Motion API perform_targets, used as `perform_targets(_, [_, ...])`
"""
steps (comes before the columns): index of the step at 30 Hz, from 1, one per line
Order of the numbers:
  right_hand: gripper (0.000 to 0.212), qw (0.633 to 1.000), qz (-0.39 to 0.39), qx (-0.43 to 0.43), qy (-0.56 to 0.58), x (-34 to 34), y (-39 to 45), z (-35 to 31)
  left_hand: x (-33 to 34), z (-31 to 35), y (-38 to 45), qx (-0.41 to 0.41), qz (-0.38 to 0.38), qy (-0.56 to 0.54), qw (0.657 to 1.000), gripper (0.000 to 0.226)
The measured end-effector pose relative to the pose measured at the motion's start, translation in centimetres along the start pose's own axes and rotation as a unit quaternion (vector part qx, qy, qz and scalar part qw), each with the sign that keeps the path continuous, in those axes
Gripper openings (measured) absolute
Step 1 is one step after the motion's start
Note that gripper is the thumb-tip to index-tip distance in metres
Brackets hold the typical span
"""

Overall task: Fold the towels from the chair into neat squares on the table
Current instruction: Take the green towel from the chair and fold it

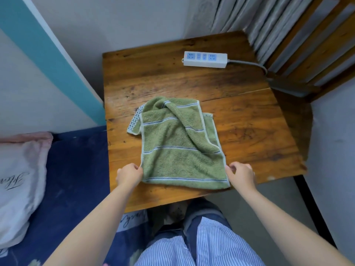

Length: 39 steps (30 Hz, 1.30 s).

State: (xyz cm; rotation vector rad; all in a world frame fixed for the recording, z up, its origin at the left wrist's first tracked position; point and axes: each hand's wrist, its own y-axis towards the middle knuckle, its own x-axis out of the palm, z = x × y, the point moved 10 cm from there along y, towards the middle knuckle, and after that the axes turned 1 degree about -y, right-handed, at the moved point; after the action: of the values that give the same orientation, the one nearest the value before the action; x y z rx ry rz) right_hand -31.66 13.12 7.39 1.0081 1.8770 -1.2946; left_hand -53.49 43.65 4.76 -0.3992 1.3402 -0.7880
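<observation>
A green towel [178, 146] with thin blue and white stripes lies on the wooden table [249, 127], partly doubled over, its far part rumpled and a checkered end sticking out at the left. My left hand [129, 174] pinches the towel's near left edge. My right hand [241, 174] pinches the near right edge. The wooden chair [315, 47] stands at the far right; no towel shows on it.
A white power strip [205, 59] with a grey cable lies at the table's far side. A dark blue bed [76, 179] with a pale pillow [17, 181] is at the left. Grey curtains [240, 14] hang behind the chair.
</observation>
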Motion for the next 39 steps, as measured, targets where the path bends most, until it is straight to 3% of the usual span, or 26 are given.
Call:
perform_targets(5, [0.040,0.996,-0.071,0.044,0.045,1.4,3.2,-2.3,-0.1,1.2,0.6,0.033,-0.013,-0.004,0.999,0.041])
perform_targets(7, [0.018,0.995,-0.077,0.051,0.046,2.1,3.4,-2.2,-0.5,1.1,1.0,0.027,-0.006,-0.031,0.999,0.036])
perform_targets(10, [0.026,0.993,-0.068,0.063,0.067,2.1,3.2,-1.6,-0.8,0.9,1.5,0.027,-0.011,-0.061,0.998,0.027])
perform_targets(18, [0.035,0.987,-0.097,-0.025,0.123,-1.6,4.3,-4.9,-0.5,2.3,1.0,0.076,-0.124,-0.043,0.988,0.021])
perform_targets(21, [0.033,0.981,-0.105,-0.048,0.159,-3.7,5.4,-7.3,-2.1,3.5,1.1,0.083,-0.131,-0.077,0.985,0.023])
perform_targets(25, [0.028,0.982,-0.041,-0.102,0.156,-10.0,7.4,-12.9,-9.9,7.0,1.5,0.112,0.006,-0.151,0.982,0.017])
perform_targets(28, [0.026,0.978,0.053,-0.163,0.119,-17.1,8.8,-18.9,-18.5,11.2,0.2,0.152,0.142,-0.169,0.963,0.023])
perform_targets(30, [0.035,0.960,0.107,-0.203,0.162,-22.0,9.6,-23.0,-24.3,14.4,-1.3,0.183,0.218,-0.174,0.943,0.025])
perform_targets(34, [0.026,0.906,0.200,-0.260,0.267,-30.9,9.8,-29.2,-34.6,19.1,-5.1,0.222,0.340,-0.250,0.879,0.028])
perform_targets(39, [0.025,0.826,0.215,-0.302,0.424,-37.6,7.4,-31.3,-41.3,20.2,-9.0,0.264,0.418,-0.394,0.775,0.026])
